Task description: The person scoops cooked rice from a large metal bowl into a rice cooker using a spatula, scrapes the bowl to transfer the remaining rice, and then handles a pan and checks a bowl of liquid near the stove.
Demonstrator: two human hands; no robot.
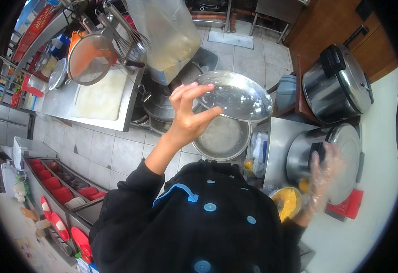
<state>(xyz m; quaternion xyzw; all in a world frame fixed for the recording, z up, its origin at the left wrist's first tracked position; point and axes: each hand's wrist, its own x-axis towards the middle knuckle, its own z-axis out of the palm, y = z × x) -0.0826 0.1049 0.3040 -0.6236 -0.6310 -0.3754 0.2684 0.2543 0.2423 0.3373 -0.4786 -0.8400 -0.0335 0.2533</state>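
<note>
Head view, a commercial kitchen: nearest you, your right hand (322, 175), loosely open inside a thin clear glove, blurs above a bowl of yellow food (286, 202) and in front of the closed steel rice cooker (340, 157). Farther out, your bare left hand (191, 113) pinches the rim of a shallow steel plate (235, 95), tilted, held over a large steel pot (221, 136). Beyond, a strainer (90, 59) and whisks (126, 32) hang above a white cutting board (101, 95). By the look of it, you're mid-plating; the next move likely calls for levelling the plate near the bowl.
</note>
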